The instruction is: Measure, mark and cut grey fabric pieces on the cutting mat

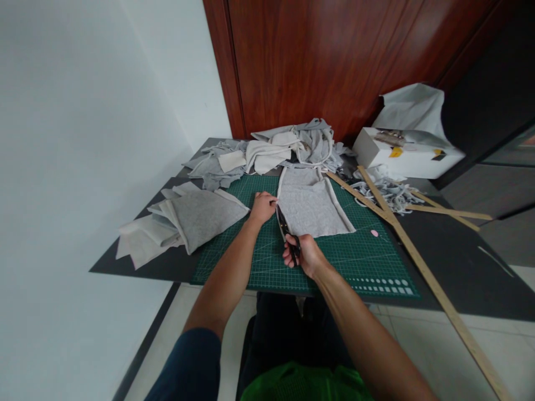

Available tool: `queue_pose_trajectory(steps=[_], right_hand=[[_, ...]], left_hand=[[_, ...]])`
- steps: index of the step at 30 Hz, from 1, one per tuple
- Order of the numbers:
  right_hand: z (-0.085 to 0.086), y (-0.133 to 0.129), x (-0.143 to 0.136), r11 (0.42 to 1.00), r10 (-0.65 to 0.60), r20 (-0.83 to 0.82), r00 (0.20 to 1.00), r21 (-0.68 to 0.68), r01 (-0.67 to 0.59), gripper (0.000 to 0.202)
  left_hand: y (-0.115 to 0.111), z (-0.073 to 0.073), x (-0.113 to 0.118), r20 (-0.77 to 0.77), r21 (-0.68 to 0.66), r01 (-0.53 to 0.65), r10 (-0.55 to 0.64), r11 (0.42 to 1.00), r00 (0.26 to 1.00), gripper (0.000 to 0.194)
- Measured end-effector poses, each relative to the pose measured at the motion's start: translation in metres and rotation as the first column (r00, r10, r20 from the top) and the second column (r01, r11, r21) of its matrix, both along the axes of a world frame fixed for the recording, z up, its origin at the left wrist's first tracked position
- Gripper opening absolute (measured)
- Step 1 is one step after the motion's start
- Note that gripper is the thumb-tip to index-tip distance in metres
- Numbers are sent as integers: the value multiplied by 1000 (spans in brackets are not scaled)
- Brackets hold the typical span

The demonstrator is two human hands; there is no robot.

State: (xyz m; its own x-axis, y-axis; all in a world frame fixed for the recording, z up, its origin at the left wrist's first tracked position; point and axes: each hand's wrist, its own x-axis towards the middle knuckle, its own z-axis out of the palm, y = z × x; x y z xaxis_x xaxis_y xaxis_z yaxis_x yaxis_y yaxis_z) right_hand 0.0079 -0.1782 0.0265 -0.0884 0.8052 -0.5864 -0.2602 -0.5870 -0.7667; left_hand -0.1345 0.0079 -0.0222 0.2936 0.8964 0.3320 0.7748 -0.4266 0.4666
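A light grey piece of fabric lies on the green cutting mat. My left hand pinches its left edge between thumb and fingers. In my right hand is a pair of black scissors, with the fingers through the handles. The blades point away from me along the fabric's left edge, just below my left fingertips. Whether the blades are apart is too small to tell.
Grey fabric pieces lie stacked at the left, and heaped cloth fills the back. Wooden rulers cross at the right beside a pile of scraps. A white box stands behind them. A pink chalk-like disc rests on the mat.
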Motion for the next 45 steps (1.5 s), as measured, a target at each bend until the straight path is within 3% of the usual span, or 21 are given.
queue_pose_trajectory(steps=[7, 13, 17, 22, 25, 31, 36, 39, 40, 43, 45], right_hand=[[2, -7, 6, 999, 28, 14, 1000, 19, -29, 24], [7, -19, 43, 984, 52, 76, 996, 167, -64, 23], [3, 19, 72, 949, -53, 244, 968, 315, -28, 17], [-16, 79, 103, 904, -262, 553, 791, 428, 1, 12], [-28, 89, 118, 899, -277, 565, 777, 437, 2, 13], [-41, 63, 143, 898, -263, 416, 870, 436, 63, 13], [-43, 47, 171, 914, -260, 467, 845, 402, 58, 14], [-43, 45, 181, 928, -243, 528, 814, 372, 36, 16], [-42, 45, 182, 931, -239, 546, 803, 365, 28, 16], [-37, 39, 175, 931, -228, 586, 778, 366, -3, 14], [-30, 29, 162, 924, -211, 560, 801, 381, -23, 15]], left_hand=[[0, 0, 0, 16, 0, 0, 0, 1000, 1000, 29], [-3, 2, 0, -17, -15, 13, -14, 1000, 1000, 40], [-10, 3, 3, -62, -11, -31, 30, 999, 998, 48], [-17, 5, 6, -121, -22, -42, 39, 999, 992, 43], [-20, 8, 8, -131, -25, -58, 54, 998, 990, 39], [-35, 16, 15, -147, -66, -19, 9, 998, 989, 31], [-55, 26, 34, -190, -79, 59, -74, 995, 979, 26], [-62, 33, 48, -197, -85, 64, -80, 994, 977, 10], [-62, 34, 52, -194, -82, 56, -71, 995, 978, 6], [-61, 36, 57, -181, -65, 19, -30, 998, 983, 19], [-59, 35, 54, -172, -67, 0, -11, 998, 985, 17]])
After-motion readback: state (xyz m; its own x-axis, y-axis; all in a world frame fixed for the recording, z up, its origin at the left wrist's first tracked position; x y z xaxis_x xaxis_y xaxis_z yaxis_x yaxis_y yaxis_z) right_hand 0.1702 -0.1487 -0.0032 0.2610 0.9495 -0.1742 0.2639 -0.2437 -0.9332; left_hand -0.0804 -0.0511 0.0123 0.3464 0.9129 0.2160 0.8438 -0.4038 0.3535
